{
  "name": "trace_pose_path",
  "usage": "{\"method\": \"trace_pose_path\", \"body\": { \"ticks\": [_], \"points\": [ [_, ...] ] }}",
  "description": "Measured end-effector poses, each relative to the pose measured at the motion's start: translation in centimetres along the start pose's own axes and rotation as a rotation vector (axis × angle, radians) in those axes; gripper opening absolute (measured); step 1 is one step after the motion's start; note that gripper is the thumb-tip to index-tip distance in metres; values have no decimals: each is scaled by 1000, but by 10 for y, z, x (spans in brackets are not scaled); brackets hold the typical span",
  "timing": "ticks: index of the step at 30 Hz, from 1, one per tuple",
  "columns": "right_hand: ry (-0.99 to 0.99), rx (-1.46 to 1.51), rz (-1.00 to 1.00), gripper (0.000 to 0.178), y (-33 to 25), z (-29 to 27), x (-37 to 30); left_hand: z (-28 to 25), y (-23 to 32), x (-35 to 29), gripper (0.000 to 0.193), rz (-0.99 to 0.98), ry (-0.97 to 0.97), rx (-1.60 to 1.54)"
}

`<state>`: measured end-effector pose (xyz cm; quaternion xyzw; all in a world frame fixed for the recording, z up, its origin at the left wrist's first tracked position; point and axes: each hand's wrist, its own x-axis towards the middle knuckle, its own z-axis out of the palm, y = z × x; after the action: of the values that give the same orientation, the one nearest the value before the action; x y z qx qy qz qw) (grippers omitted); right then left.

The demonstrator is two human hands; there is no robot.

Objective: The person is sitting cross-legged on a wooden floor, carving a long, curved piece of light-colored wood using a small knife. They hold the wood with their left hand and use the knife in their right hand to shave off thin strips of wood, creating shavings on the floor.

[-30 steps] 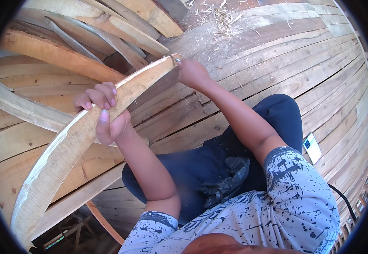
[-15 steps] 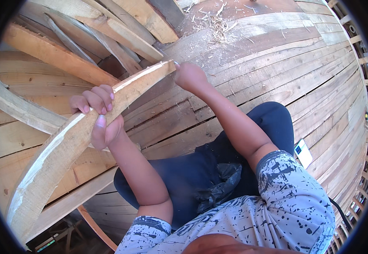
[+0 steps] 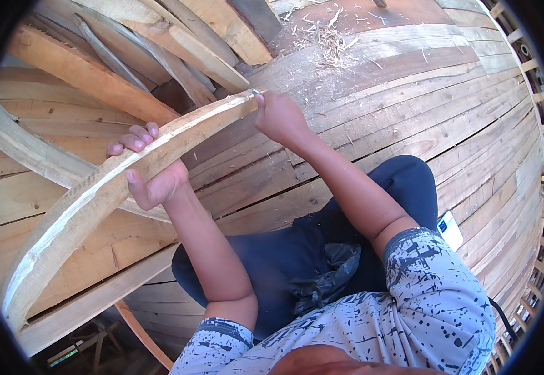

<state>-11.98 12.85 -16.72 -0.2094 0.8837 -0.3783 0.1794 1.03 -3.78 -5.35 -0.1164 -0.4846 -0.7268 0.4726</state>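
Note:
A long curved wooden plank with a whitish strip along its edge runs from the lower left up to the middle. My left hand is wrapped under it, fingers showing past the far edge and thumb raised at the near side. At the plank's upper end, my right hand is closed in a fist. A small shiny bluish tip shows at that fist, touching or very close to the wood; the rest is hidden in the hand.
Another curved timber passes beneath the plank. Several rough boards lie at the upper left. Wood shavings litter the plank floor. Beside my right knee lies a white phone, and a dark plastic bag rests on my lap.
The plank has rolled, so more of its whitish edge faces up. My left thumb has come off its face and the fingers have loosened. My right hand has turned slightly at the plank's end.

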Motion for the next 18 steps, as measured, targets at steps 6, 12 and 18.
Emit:
{"method": "trace_pose_path", "body": {
  "ticks": [6, 12, 18],
  "points": [
    [63, -11, 27, 41, -11, -4, -5, 14, -4, 0, 53, -7, 131, 112],
    [121, 13, -27, 38, -16, -3, -10, 10, -7, -3, 52, -1, 10, 103],
    [99, 15, -46, 35, -17, -3, -12, 14, -7, 0, 40, 3, 62, 120]
  ]
}}
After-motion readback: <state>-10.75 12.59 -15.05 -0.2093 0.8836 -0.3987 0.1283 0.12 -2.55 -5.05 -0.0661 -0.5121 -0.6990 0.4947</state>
